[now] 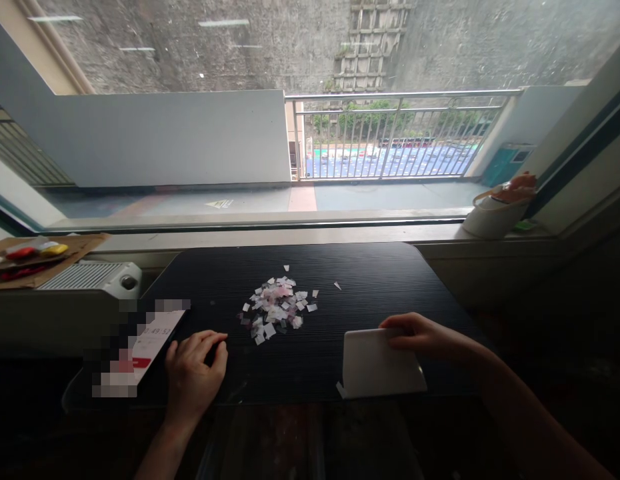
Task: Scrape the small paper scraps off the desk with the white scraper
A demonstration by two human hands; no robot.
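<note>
My right hand [415, 331] grips the top right edge of a flat white rectangular piece [380, 367] with rounded corners, at the front right of the black table [370, 280]. Whether it is a lid, a board or a shallow tray I cannot tell. One small scrap [341, 388] touches its lower left corner. My left hand [197, 363] lies on the table, palm down, thumb apart from the loosely bent fingers, with nothing visible in it. It sits between a phone [147, 343] and a loose pile of small whitish and pink cut scraps [277, 307].
A couple of stray scraps [337, 285] lie right of the pile. Left of the table is a white radiator [90, 277] with cardboard [85, 247] on it. A white bag-like container [495, 215] stands on the windowsill [290, 238] at right. A large window is ahead.
</note>
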